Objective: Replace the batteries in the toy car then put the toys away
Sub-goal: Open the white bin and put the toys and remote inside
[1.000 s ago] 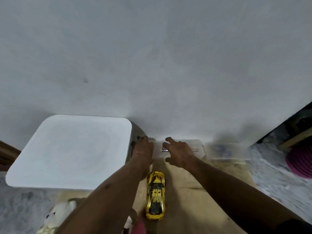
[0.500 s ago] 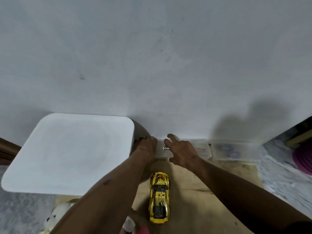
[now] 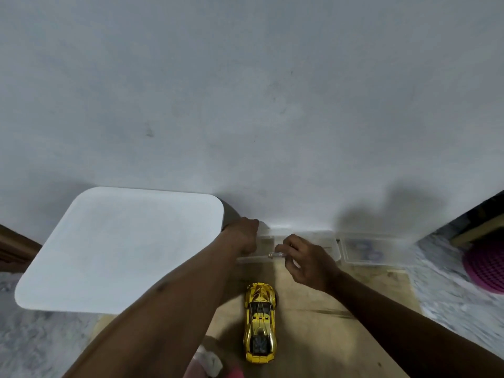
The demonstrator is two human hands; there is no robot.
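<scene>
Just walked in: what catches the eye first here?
A shiny yellow toy car sits on the brown floor, bottom centre. Beyond it, by the wall, the right hand pinches a small tool over a clear plastic box, the left hand at the box's left end.

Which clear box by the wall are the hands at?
The left clear box, beside the white table; left hand and right hand are at it, none at the right clear box.

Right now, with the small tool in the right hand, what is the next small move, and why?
Probably carry the small tool to the yellow toy car: the right hand pinches it over the clear box, and the car lies roof up.
</scene>
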